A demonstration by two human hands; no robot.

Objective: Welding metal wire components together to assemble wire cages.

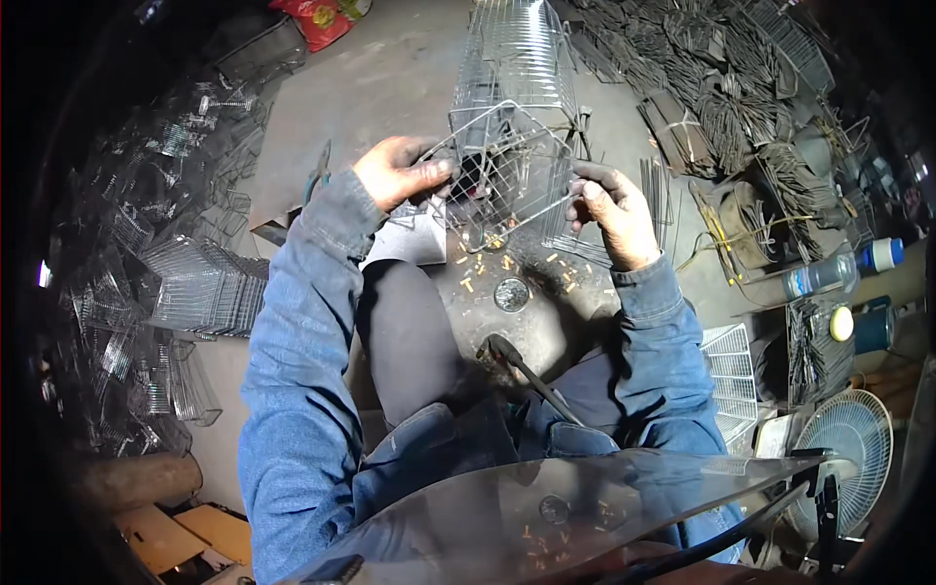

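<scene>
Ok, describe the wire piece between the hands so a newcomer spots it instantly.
Follow the two blue sleeves up the picture to the left hand and right hand. Between them is the wire piece, just below the ribbed wire basket at top centre. Unlike that basket's parallel wires, its wires cross in a diamond-looking grid.

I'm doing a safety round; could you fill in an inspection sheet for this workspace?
Surface: grey floor, small tan bits scattered near the legs.
Job's things: wire mesh piece, held up; ribbed wirework beyond it.
Clutter: tangled wirework at left, rod bundles at right, pliers near the left sleeve.
Grips: left grip and right grip pinch opposite sides of the mesh.
Cables: black cable between the legs.
Surroundings: fan, clear bottle at right.
</scene>
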